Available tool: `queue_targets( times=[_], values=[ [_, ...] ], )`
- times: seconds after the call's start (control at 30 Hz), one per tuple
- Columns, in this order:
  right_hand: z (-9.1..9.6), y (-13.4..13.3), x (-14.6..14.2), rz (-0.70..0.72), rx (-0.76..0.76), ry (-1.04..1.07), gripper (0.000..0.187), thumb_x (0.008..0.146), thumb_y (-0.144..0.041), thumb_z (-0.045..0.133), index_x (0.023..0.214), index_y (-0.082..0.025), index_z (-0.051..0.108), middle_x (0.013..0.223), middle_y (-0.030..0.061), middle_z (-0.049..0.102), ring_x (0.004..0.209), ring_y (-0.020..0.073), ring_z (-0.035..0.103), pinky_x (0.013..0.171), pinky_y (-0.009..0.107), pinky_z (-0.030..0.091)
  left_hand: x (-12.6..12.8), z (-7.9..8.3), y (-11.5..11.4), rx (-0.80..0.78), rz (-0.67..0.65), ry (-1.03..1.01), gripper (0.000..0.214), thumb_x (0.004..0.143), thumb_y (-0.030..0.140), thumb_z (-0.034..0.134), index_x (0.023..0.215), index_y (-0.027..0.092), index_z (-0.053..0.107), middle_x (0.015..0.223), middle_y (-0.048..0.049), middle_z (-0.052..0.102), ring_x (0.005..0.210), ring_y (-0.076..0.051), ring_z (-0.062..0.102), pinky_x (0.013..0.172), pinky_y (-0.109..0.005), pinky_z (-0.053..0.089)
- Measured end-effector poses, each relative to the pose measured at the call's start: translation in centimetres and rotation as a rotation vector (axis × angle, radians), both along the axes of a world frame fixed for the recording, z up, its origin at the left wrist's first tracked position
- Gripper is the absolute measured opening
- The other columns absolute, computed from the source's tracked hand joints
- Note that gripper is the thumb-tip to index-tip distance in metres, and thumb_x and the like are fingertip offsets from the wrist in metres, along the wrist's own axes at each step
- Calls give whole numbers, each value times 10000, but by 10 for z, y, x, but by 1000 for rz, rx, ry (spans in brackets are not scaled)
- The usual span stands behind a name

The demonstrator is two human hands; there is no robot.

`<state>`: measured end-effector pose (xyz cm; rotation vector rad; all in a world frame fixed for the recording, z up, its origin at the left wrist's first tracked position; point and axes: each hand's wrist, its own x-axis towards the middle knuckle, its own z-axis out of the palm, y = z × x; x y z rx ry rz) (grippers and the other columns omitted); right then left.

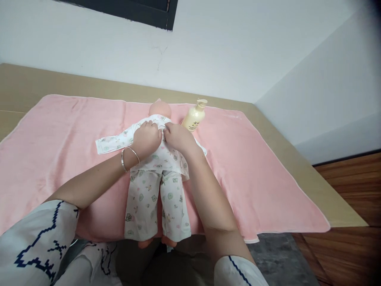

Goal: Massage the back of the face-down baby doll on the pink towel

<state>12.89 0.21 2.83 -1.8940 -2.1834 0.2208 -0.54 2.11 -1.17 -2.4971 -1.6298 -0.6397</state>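
Observation:
A baby doll (160, 109) lies on its back, its feet towards me. It wears a white printed shirt (162, 159) and matching trousers (143, 202). Over the chest, my left hand (148, 139) is closed, fingers curled at the shirt front, with a bracelet at its wrist. Close beside it, my right hand (179, 138) pinches at the same spot near the neckline. A thin strip, perhaps a shirt tie, shows between the two hands; its details are too small to make out. One sleeve (111, 143) stretches out flat to the left; my right forearm partly hides the other.
Beneath the doll a pink blanket (253, 174) covers much of the tan table (276, 139). A cream pump bottle (194, 117) stands just beyond my right hand, by the doll's head. White walls border the table behind; wooden panels (351, 186) are at right.

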Motion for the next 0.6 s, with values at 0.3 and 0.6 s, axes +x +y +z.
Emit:
queue_targets(
  times=[0.3, 0.6],
  values=[
    [22, 2, 39, -222, 445, 157, 539, 976, -267, 229, 1450, -145, 454, 1461, 159, 530, 1394, 334, 464, 1116, 545, 418, 14, 27, -30, -226, -298, -441, 299, 921, 299, 460, 1117, 191, 659, 1212, -94, 692, 1209, -268, 608, 1075, -456, 501],
    [11, 19, 94, -217, 580, 165, 728, 955, -275, 304, 1603, -231, -25, 1703, 94, 30, 1576, 313, 19, 1221, 675, 147, 58, 53, 36, -779, -380, -1131, 679, 1022, 334, -6, 1396, 148, 530, 1300, -177, 668, 1264, -227, 629, 1033, -473, 545]
  ],
)
